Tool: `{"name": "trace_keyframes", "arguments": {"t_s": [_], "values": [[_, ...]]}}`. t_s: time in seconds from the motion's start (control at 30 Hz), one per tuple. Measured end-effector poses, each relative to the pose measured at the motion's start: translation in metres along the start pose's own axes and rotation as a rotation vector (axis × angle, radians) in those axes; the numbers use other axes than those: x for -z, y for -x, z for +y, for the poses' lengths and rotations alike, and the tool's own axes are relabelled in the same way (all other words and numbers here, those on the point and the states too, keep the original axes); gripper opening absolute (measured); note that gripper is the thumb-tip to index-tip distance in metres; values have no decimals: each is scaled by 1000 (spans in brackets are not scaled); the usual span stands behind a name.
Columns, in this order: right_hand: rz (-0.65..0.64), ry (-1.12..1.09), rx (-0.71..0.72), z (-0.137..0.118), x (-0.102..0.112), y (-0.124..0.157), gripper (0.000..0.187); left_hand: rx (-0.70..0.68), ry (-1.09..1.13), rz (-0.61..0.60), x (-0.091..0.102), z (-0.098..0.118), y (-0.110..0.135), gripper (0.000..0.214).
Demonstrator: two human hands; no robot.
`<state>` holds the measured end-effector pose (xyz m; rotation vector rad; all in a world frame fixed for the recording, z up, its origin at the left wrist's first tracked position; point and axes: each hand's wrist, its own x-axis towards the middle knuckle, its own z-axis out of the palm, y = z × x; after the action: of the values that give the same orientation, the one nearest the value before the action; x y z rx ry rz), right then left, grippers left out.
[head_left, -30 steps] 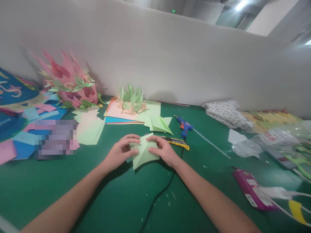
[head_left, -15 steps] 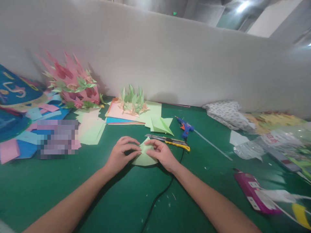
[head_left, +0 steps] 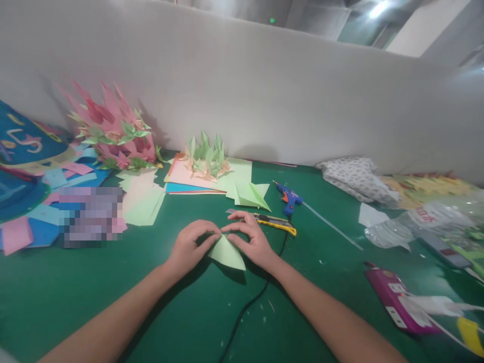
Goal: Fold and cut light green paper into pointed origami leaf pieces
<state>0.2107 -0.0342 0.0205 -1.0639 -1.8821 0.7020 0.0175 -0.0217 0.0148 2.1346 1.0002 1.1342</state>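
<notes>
- Green table (head_left: 170,317) stands before a pale wall (head_left: 264,91).
- My left hand (head_left: 192,246) pinches light green paper (head_left: 228,253) near its tip.
- My right hand (head_left: 254,242) pinches there also.

We see a craft workshop: pink paper craftwork (head_left: 117,128) at eleven o'clock, glue gun (head_left: 290,199) and cutter (head_left: 277,221) at one.

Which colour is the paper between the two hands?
The paper is pale green; head view.
</notes>
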Motion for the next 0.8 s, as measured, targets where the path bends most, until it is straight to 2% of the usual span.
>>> {"name": "trace_keyframes", "arguments": {"t_s": [0.2, 0.3, 0.37, 0.53, 0.8], "values": [[-152, -256, -42, -1, 0, 0, 23, 20, 9, 13, 0, 3, 0, 8], [-184, -396, -102, 1, -1, 2, 28, 93, 11, 62, 0, 3, 1, 6], [-185, -458, -126, 3, -2, 2, 29, 89, 33, 69, -1, 3, 2, 5], [-141, -412, -107, 6, -4, 1, 24, -12, 88, 0, 2, 8, 3, 14], [-65, -322, -106, 6, -6, 1, 11, 10, 113, -68, 3, 15, 2, 9]]}}
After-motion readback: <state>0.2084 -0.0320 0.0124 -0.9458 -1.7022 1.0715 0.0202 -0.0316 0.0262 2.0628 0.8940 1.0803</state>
